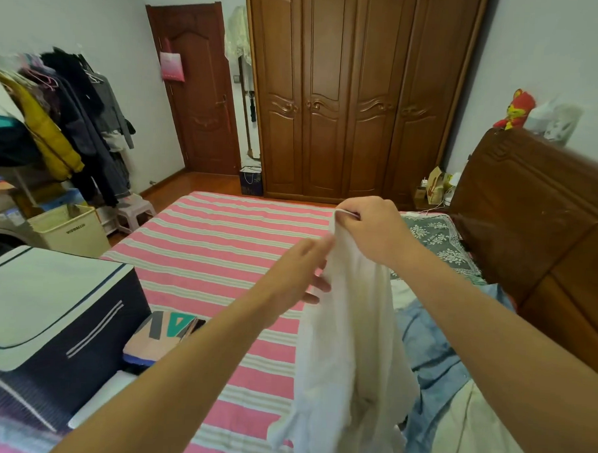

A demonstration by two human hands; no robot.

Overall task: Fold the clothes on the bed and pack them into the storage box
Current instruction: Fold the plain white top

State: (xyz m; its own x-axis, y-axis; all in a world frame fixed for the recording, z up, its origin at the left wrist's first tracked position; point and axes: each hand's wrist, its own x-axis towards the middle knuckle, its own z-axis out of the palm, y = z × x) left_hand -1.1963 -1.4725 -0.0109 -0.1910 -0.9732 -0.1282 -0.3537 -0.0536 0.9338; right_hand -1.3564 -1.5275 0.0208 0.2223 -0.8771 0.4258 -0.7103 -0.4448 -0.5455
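Stripes of pink, white and beige run across the bed (214,257), whose sheet lies flat and takes up the middle of the room. Above it a white garment (347,348) hangs in the air, its lower part bunched near the bed's near edge. The right hand (373,226) pinches the garment's top edge with curled fingers, and the left hand (299,271) grips the cloth just below, thumb on the near side and fingers behind the fabric. On the bed's left side stands the storage box (47,318), dark blue with a pale lid that is shut. Just beside it lies a folded patterned cloth (162,336) in pink, grey and teal. To the right, light blue clothes (432,355) and a cream piece (470,436) lie rumpled near a dark wooden headboard (538,216), with a green floral cloth (437,239) spread at the head of the bed. A tall wooden wardrobe (358,92) with 4 doors fills the far wall, next to a brown door (197,88) with a pink bag hung on it. Along the left wall a rack of coats (59,120) stands above a cream bin (71,230) and a small stool (133,212). A red plush toy (515,109) sits on top of the headboard.
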